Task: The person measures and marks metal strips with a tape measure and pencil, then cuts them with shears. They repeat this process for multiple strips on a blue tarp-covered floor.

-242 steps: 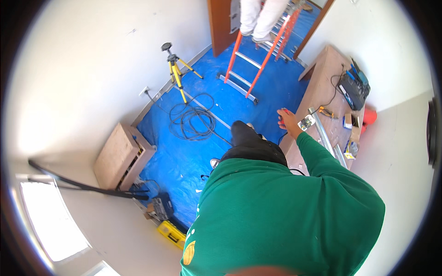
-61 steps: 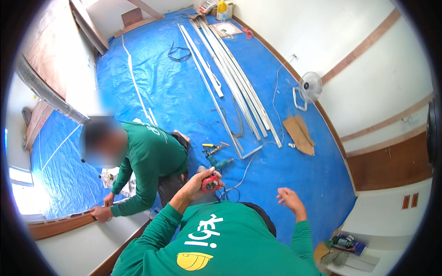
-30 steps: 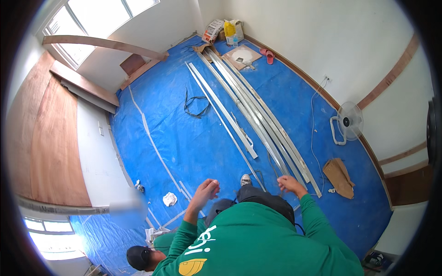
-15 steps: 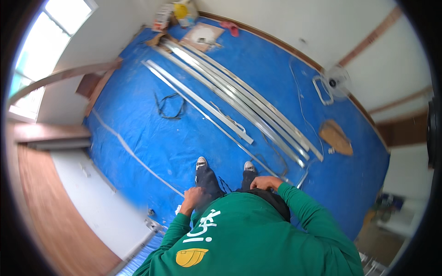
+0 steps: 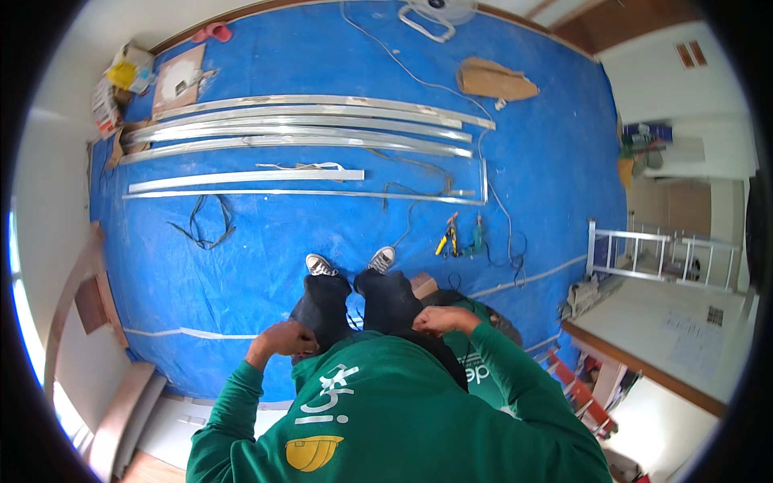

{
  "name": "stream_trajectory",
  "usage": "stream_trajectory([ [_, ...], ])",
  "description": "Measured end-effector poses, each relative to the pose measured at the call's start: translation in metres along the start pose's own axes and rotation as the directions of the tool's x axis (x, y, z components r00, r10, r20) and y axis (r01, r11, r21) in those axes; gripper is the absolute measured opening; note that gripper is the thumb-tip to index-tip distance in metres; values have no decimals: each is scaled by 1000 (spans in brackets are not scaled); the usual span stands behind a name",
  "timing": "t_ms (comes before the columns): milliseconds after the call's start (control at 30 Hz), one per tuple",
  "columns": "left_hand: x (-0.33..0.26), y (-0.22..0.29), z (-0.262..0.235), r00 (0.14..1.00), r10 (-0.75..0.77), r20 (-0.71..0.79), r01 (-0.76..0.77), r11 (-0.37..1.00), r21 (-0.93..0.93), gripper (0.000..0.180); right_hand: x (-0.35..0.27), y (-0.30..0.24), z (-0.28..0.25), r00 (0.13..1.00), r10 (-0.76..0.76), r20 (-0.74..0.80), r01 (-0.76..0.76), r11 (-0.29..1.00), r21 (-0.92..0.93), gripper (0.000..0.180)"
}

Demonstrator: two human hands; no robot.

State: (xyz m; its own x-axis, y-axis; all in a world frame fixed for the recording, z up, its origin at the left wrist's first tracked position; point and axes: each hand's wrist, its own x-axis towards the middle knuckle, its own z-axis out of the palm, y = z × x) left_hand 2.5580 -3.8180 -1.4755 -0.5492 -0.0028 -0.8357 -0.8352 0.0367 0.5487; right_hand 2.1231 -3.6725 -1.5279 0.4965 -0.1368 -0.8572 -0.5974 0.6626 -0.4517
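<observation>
My left hand (image 5: 281, 341) is curled into a fist at my chest, above my left knee. At the same height, my right hand (image 5: 437, 319) is curled above my right knee. Nothing shows in either hand. My two grey shoes (image 5: 322, 264) stand on the blue tarp (image 5: 266, 249). Yellow-handled pliers (image 5: 445, 240) and a teal power tool (image 5: 477, 238) lie on the tarp ahead of my right foot. Several long metal profiles (image 5: 306, 129) lie side by side further ahead.
Another person in a green top (image 5: 481, 372) crouches close by my right arm. An aluminium ladder (image 5: 660, 249) and a white tabletop (image 5: 684, 330) are on the right. A black strap (image 5: 205, 221), cables, cardboard (image 5: 493, 80), a fan (image 5: 439, 10) and boxes (image 5: 121, 76) lie about.
The view has swung round, so the profiles now lie crosswise ahead. Both hands have drawn in from reaching forward to fists at my chest.
</observation>
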Motion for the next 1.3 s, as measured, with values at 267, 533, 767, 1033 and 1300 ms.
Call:
stream_trajectory([
  [267, -7, 102, -43, 945, -93, 312, 105, 994, -23, 47, -60, 22, 71, 976, 8, -219, 159, 663, 732, 54],
  [533, -8, 161, -61, 937, 157, 311, -227, 953, 201, 25, -60, -27, 66, 930, -249, -272, 319, 913, 253, 63],
  [767, -21, 144, -78, 834, 499, 238, -552, 758, 347, 15, -51, -45, 94, 896, -307, -320, 388, 893, 229, 50],
  [1033, -19, 145, -101, 712, 617, 335, -702, 616, 356, 13, -47, -61, 139, 824, -287, -488, 460, 842, 283, 39],
  [1300, -12, 184, -106, 566, 580, 585, -814, 281, 508, 13, -63, -62, 213, 742, -183, -645, 484, 812, 326, 36],
])
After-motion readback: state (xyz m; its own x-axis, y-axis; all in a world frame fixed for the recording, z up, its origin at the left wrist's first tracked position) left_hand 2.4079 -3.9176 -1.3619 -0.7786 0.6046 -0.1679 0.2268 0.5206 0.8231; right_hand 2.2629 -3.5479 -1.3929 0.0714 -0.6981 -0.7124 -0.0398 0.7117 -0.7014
